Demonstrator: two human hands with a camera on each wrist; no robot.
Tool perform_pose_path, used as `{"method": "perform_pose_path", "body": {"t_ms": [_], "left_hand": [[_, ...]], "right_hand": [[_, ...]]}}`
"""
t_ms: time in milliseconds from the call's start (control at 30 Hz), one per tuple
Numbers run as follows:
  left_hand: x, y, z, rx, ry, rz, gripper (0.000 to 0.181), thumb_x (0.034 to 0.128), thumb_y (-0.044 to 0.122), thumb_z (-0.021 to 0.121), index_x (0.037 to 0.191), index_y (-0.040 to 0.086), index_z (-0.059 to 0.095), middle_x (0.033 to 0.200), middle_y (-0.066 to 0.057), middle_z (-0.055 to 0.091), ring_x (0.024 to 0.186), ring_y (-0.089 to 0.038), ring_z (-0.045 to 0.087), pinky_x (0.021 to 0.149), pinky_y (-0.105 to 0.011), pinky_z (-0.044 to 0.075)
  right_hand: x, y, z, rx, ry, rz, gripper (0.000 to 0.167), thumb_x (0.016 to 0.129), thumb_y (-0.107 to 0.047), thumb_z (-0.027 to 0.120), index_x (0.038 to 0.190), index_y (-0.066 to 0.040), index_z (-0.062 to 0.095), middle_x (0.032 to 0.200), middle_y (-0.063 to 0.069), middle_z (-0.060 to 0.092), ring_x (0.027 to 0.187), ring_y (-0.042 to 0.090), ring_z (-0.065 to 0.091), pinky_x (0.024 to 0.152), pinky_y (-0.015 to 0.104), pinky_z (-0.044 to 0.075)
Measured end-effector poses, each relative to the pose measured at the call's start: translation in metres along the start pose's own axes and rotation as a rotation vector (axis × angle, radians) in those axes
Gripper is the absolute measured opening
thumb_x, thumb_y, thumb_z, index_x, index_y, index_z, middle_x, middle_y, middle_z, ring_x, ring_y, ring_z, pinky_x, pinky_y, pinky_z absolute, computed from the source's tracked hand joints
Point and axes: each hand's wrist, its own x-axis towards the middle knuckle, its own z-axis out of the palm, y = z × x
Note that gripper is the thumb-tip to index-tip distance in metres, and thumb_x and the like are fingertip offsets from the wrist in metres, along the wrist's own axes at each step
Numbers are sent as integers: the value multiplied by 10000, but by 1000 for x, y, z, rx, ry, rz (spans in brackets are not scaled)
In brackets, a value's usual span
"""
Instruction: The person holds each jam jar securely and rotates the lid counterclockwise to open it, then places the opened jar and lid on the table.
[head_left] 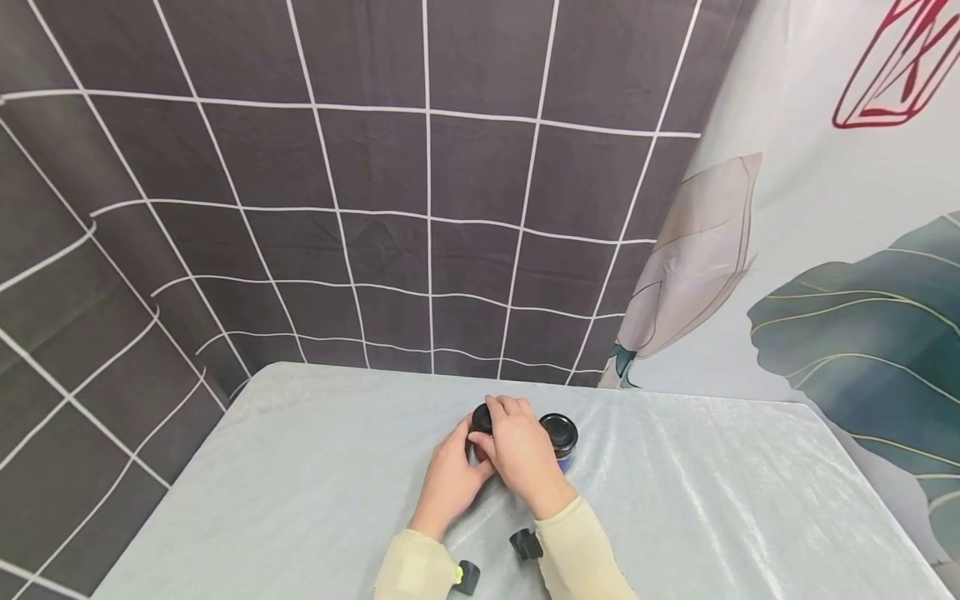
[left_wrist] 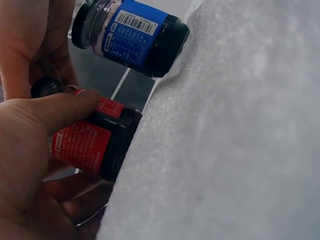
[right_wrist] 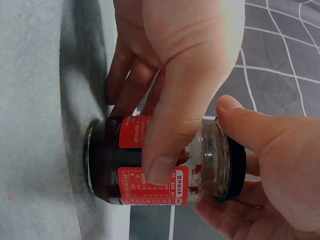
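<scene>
My left hand (head_left: 453,475) grips the body of a glass jar (right_wrist: 131,189) with a red label and dark contents. In the right wrist view its thumb lies across the label. My right hand (head_left: 521,450) holds the black lid (right_wrist: 236,170) of that jar, thumb on one side and fingers on the other. The jar stands on the covered table, its lid partly hidden by my fingers in the head view. Just right of my right hand stands a second jar (left_wrist: 131,37) with a blue label and a black lid (head_left: 559,432).
A pale, shiny cloth (head_left: 712,492) covers the table. Behind it hangs a dark curtain (head_left: 375,158) with white grid lines, and a leaf-patterned curtain (head_left: 817,208) hangs at the right. Small black devices (head_left: 527,544) are attached at both wrists.
</scene>
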Motion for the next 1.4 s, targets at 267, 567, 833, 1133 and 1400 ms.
{"method": "perform_pose_path", "body": {"t_ms": [267,567,833,1133,1400], "left_hand": [[0,0,0,-2,0,-10,665,851,210,772,1427,1,511,1376,-189,592,1270,-335,567,1048,-491,445],[1,0,1,4,7,-15,652,849,201,774,1416,3,522,1368,-189,599,1268,-334,570,1047,-488,446],[0,0,2,23,11,-4,618,849,170,764,1396,-5,536,1343,-196,614,1245,-345,585,1028,-494,459],[1,-2,2,20,14,5,612,860,200,768,1393,2,539,1331,-186,622,1238,-332,591,1026,-485,461],[1,-2,1,14,19,10,612,869,222,766,1395,8,538,1335,-186,620,1239,-330,591,1026,-485,461]], "right_hand": [[-1,0,1,-6,8,-4,540,908,-317,734,1270,67,622,1202,178,643,1099,315,586,878,437,534],[-1,-1,1,-1,26,2,538,910,-319,730,1272,65,623,1204,179,642,1099,316,586,880,437,530],[-3,-2,3,15,34,8,510,912,-282,733,1264,69,623,1217,195,634,1115,329,584,886,459,527],[-5,-3,6,34,33,39,516,936,-286,701,1295,70,601,1222,198,622,1133,337,569,898,464,523],[-5,-5,5,45,38,44,512,945,-279,689,1301,77,595,1228,209,618,1143,347,564,915,470,512]]}}
